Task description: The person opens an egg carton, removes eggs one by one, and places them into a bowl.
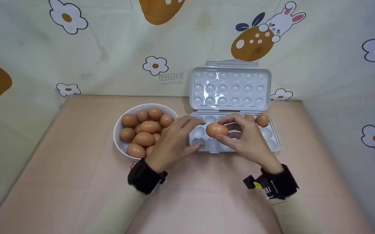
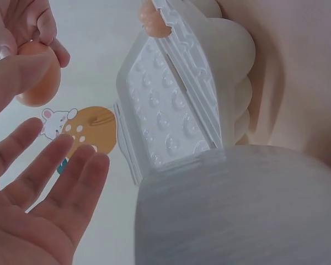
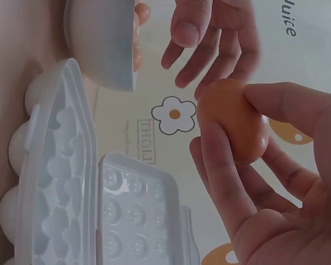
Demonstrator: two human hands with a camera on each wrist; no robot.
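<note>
My right hand [image 1: 247,139] pinches a brown egg [image 1: 217,130] between thumb and fingers, above the white plastic egg tray [image 1: 212,145]. In the right wrist view the held egg [image 3: 231,118] shows whole, with the thumb on one side and fingers on the other. My left hand [image 1: 173,139] is beside it, fingers spread and holding nothing, between the bowl and the tray. Two brown eggs [image 1: 262,120] sit in the tray's back row at the right, one partly behind my right hand. The tray's lid [image 1: 230,89] stands raised at the back.
A white bowl [image 1: 117,143] heaped with several brown eggs [image 1: 145,138] stands left of the tray, partly covered by my left hand. Under everything lies a pinkish cloth [image 1: 76,188]. A printed curtain [image 1: 115,48] rises right behind the lid.
</note>
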